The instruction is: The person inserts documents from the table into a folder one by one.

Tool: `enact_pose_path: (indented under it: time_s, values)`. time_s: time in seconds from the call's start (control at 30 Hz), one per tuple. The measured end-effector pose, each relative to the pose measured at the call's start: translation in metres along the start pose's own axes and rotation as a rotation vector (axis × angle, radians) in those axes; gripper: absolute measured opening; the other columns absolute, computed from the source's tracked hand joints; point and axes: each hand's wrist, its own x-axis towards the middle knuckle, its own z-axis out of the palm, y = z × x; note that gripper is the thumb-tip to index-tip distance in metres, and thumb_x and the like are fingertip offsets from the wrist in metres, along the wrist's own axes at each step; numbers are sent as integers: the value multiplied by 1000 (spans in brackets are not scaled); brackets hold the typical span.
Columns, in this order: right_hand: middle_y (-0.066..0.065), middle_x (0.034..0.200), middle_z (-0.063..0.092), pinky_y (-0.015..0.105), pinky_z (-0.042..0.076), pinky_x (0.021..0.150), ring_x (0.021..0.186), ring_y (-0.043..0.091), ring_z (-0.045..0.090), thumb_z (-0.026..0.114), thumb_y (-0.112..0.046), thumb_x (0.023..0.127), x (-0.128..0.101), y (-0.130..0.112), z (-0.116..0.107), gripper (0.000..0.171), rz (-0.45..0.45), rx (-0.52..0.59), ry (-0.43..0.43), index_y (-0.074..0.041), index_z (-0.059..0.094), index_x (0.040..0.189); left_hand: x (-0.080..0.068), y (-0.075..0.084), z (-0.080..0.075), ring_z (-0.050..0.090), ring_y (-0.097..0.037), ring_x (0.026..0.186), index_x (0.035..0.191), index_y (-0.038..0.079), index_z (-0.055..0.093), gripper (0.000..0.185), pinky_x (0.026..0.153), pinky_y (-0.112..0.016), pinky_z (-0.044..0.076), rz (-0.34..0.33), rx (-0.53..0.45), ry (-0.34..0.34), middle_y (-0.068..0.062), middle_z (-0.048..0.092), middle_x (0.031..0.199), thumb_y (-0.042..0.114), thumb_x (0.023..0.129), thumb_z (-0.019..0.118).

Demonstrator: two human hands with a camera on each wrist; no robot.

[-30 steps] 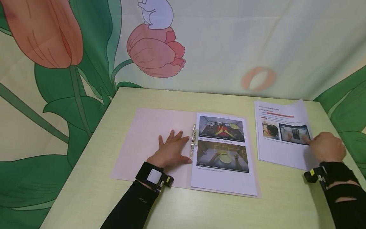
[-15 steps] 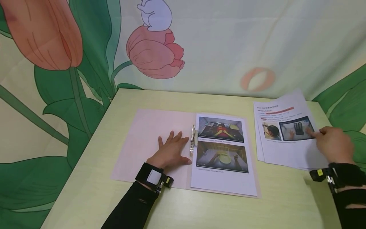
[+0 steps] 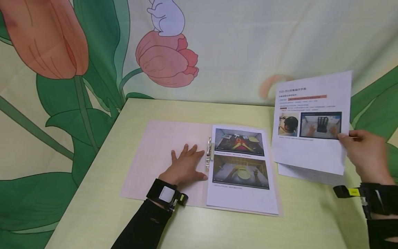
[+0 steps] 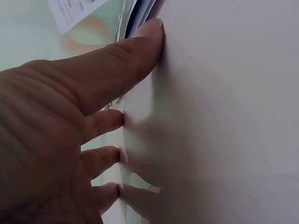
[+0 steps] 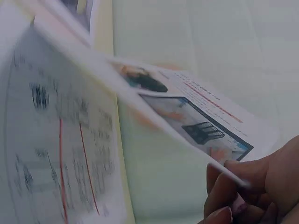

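An opened pale pink folder [image 3: 152, 162] lies on the table, with a metal binder clip [image 3: 208, 157] along its spine and printed pages [image 3: 242, 200] on its right half. Fingers spread, my left hand [image 3: 183, 169] rests on the folder's left cover; its thumb reaches toward the clip. On the right, my right hand [image 3: 368, 155] pinches the right edge of a printed sheet [image 3: 308, 150] between thumb and fingers, holding it raised and tilted. Below it, other paper [image 3: 311, 175] lies on the table, mostly hidden. A blurred page with red lines [image 5: 60, 154] shows in the right wrist view.
The light yellow table [image 3: 199, 231] ends at the back against a hanging cloth [image 3: 233, 48] printed with tulips and a white rabbit. Both wrists carry black straps with small cameras.
My right hand has gone from a finger on the stack to pinching the top sheet, which has slid right and risen off the paper below. My left hand has stayed put.
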Motion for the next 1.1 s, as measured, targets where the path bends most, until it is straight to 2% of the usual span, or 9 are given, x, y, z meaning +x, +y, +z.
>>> enact_pose_path:
  time_s: [0.1,0.2,0.37,0.47,0.57,0.67,0.77,0.9,1.1]
  values:
    - [20,113,59,25,45,52,80,17,49,48,-34,111,-8,-3,7,54,-8,53,43,10,58,141,0,-1,0,6,-40,164,163,23,44,95,122,-78,-3,6,2,2,-9,23,176,48,83,88]
    - [14,104,61,19,41,51,71,7,46,50,-33,110,-13,-6,11,52,-19,66,149,9,61,139,0,-1,0,5,-40,164,163,23,43,95,122,-78,-4,9,1,0,-9,22,176,48,83,88]
    - [-16,85,51,11,34,53,68,-4,42,53,-32,108,-21,-15,12,45,-16,160,362,4,68,132,0,-1,1,5,-39,164,163,24,42,95,122,-78,-4,9,-3,0,-8,22,176,48,83,88]
    - [-27,79,46,9,35,54,66,-7,44,58,-29,107,-27,-21,13,34,-24,264,416,0,71,121,0,-1,0,7,-41,164,162,22,44,95,122,-79,-3,13,-2,10,-9,23,176,48,83,88]
    - [-25,77,51,10,37,50,63,-4,48,61,-27,105,-35,-24,19,26,-9,334,359,-5,70,115,0,0,0,8,-42,164,162,21,45,94,121,-80,-2,18,-3,17,-10,25,175,47,83,88]
    - [-23,75,57,14,43,48,61,-2,54,64,-26,104,-45,-24,30,24,42,392,212,-5,69,116,-1,0,-1,8,-41,164,162,22,45,94,122,-79,-3,18,-11,15,-10,25,175,47,82,89]
    - [-19,81,60,17,49,52,68,1,58,65,-29,105,-55,-21,45,35,75,384,65,-1,68,124,-1,0,-1,7,-40,164,162,22,45,94,122,-79,-3,18,-20,12,-10,25,175,46,82,89]
    - [0,100,65,20,52,56,74,5,58,63,-31,106,-69,-15,68,47,51,330,-47,7,65,133,-1,-1,-1,7,-40,164,162,22,45,94,121,-79,-4,20,-25,8,-10,24,175,47,83,88]
    - [24,125,66,22,52,58,77,7,60,59,-29,108,-87,-10,94,48,-7,288,-167,12,63,134,-1,-2,-1,6,-40,164,162,22,44,94,121,-79,-4,22,-27,4,-10,23,176,47,83,88]
